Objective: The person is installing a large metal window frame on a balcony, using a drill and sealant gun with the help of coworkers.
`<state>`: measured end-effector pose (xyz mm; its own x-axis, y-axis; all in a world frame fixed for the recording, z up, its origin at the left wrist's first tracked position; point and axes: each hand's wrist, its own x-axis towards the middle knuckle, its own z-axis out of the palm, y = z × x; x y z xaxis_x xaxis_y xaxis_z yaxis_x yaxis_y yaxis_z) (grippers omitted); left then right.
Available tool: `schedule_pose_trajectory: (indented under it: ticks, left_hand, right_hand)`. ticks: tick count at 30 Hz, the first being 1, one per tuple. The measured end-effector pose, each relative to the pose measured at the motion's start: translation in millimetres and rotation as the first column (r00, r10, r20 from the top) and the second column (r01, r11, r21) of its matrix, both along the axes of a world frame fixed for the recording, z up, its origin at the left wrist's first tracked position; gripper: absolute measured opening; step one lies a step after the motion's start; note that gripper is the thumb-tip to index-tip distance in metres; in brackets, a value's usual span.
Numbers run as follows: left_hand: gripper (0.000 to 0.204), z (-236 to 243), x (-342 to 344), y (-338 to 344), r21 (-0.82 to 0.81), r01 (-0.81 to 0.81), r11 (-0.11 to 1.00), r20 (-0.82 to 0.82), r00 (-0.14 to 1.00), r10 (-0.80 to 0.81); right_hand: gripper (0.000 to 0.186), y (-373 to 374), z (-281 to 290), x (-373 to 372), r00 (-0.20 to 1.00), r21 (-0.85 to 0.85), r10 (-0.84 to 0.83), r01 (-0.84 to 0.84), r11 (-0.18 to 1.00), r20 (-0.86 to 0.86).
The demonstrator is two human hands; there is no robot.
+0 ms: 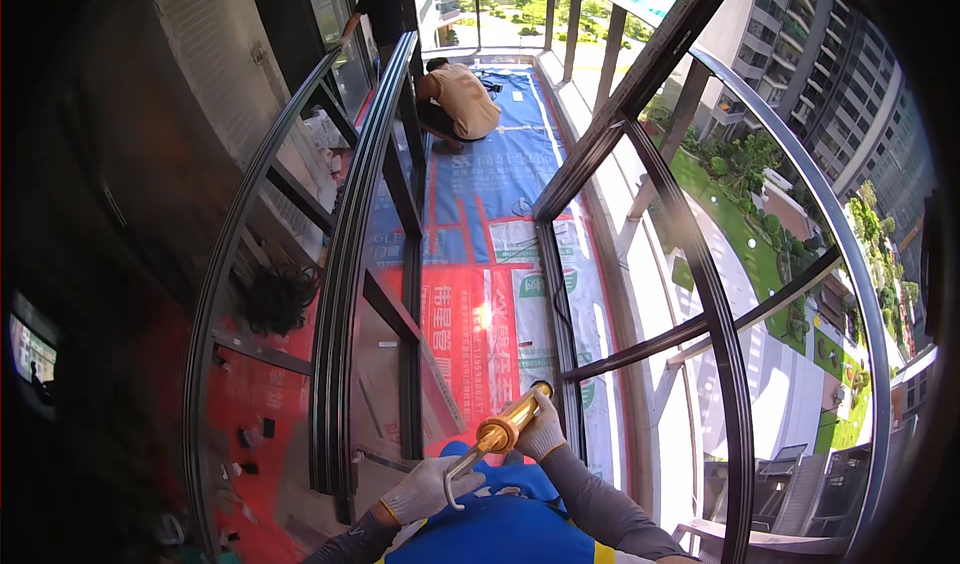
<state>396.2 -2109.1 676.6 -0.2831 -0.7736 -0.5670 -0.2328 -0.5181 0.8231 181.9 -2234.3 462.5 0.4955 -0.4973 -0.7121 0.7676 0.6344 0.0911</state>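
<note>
A gold-orange caulking gun (508,428) is held at a slant in front of my body. My right hand (541,428), in a pale knit glove, is closed around the barrel near its front end. At the rear, my left hand (430,489), gloved alike, is closed by the hooked metal rod (462,474); its exact grip on the handle is partly hidden. The gun's front end points up and right, close to a dark upright window post (562,334). I cannot make out whether it touches the post.
Tall dark-framed panels (365,224) stand at my left. Window frames (715,294) and a curved rail (835,174) run along the right. Red and blue protective sheeting (470,314) covers the floor. Ahead, one person (465,102) crouches; another (382,14) stands by the panels.
</note>
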Motion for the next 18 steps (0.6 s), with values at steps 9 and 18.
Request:
schedule_pose_trajectory:
  ticks: [9,18]
  left_hand:
    - [0.037,-46,94,-269,-0.136,-0.142,0.980,0.006,0.989,0.145]
    - [0.041,9,139,-644,-0.373,0.345,0.861,0.167,0.938,-0.303]
  right_hand:
    - [0.049,-322,33,78,0.996,0.021,0.084,-0.083,0.996,-0.042]
    - [0.057,-593,39,72,0.976,-0.064,-0.121,0.111,0.992,-0.183]
